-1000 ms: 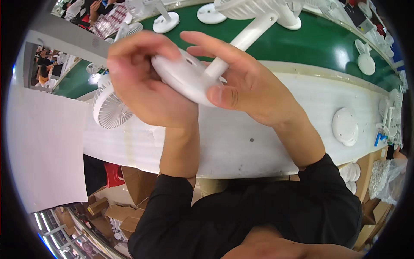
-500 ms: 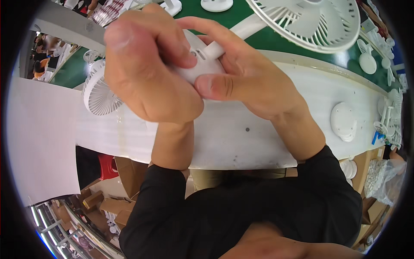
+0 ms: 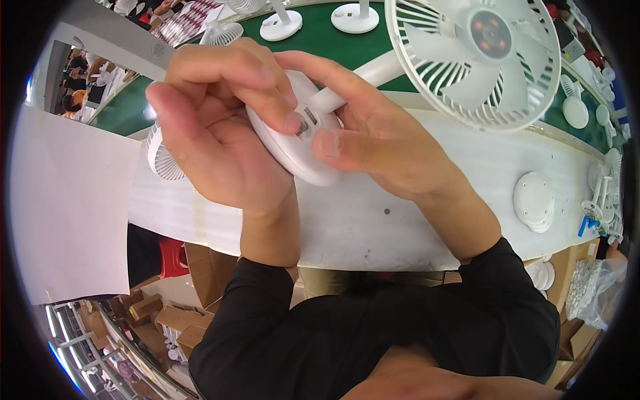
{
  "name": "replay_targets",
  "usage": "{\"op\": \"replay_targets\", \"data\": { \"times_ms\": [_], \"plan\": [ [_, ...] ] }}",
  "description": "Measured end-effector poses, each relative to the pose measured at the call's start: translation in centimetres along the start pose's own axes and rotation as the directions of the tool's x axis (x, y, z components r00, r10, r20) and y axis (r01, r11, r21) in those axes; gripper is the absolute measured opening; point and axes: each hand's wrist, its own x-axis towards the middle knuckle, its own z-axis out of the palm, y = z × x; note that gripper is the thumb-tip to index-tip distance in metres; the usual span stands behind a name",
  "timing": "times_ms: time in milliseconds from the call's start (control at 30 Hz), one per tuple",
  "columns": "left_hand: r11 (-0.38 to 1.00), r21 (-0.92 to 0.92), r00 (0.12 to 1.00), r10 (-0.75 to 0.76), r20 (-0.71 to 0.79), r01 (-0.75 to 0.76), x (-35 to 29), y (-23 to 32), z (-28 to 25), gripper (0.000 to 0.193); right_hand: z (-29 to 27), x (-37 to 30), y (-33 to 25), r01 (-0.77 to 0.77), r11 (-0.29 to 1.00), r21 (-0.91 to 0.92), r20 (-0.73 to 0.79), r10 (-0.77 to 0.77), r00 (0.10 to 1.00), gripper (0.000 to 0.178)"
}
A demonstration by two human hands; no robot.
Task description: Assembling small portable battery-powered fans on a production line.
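— What's the desk (image 3: 360, 233) like from your side?
— White-topped, marked with a few small dark spots. Behind it runs a green surface (image 3: 317, 43), with 2 white round stands (image 3: 355, 20) near the top.
— And the room?
— Packed. Grey post (image 3: 107, 40) at the upper left, a pale panel (image 3: 73, 213) below it, cardboard boxes (image 3: 207, 273) lower down, and a clear plastic bag (image 3: 597, 293) at the far right.
— Where's the white fan (image 3: 380, 70)?
— Held up over the desk between the 2 hands. The right hand (image 3: 400, 150) grips it where neck meets base (image 3: 300, 160), thumb on the base. The left hand (image 3: 230, 147) is half curled, fingertips on the base, thumb sticking out free. Whether it's gripping too, I can't tell.
— Anything else lying about?
— White discs (image 3: 533, 200) on the desk to the right, another fan (image 3: 163, 157) on the left.
— Any writing you can read?
— I see a dark slot (image 3: 310, 117) in the base and orange glints on the round hub (image 3: 491, 33); any lettering is too small from here.
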Motion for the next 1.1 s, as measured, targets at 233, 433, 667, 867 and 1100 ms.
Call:
{"op": "replay_targets", "data": {
  "times_ms": [233, 433, 667, 867, 1100],
  "plan": [
    [0.978, 0.176, 0.993, -0.114, -0.006, 0.113, -1.6, 2.1, 2.7, 0.035, -0.6, -2.0, -1.9, -0.126, 0.973, -0.195, -0.143, 0.099, 0.985, 0.095],
    [0.976, 0.186, 0.992, -0.121, 0.043, 0.111, -0.6, 0.7, 2.5, 0.05, -1.0, -1.0, -2.1, -0.001, 0.978, -0.208, -0.077, -0.015, 0.997, 0.094],
    [0.983, 0.164, 0.988, -0.106, 0.112, 0.087, -1.2, -0.2, 1.2, 0.053, -1.2, -0.2, -2.1, -0.106, 0.97, -0.219, -0.101, 0.086, 0.991, 0.097],
    [0.969, 0.243, 0.985, -0.069, 0.155, 0.03, -0.7, 0.2, 0.4, 0.053, -1.0, 0.3, -1.0, -0.034, 0.966, -0.256, -0.062, 0.018, 0.998, 0.1],
    [0.951, -0.19, 0.969, -0.247, 0.016, 0.245, -0.7, -0.5, -0.4, 0.051, -0.6, 0.1, 0.9, 0.083, 0.981, -0.176, 0.029, -0.079, 0.996, 0.101]
  ]
}}
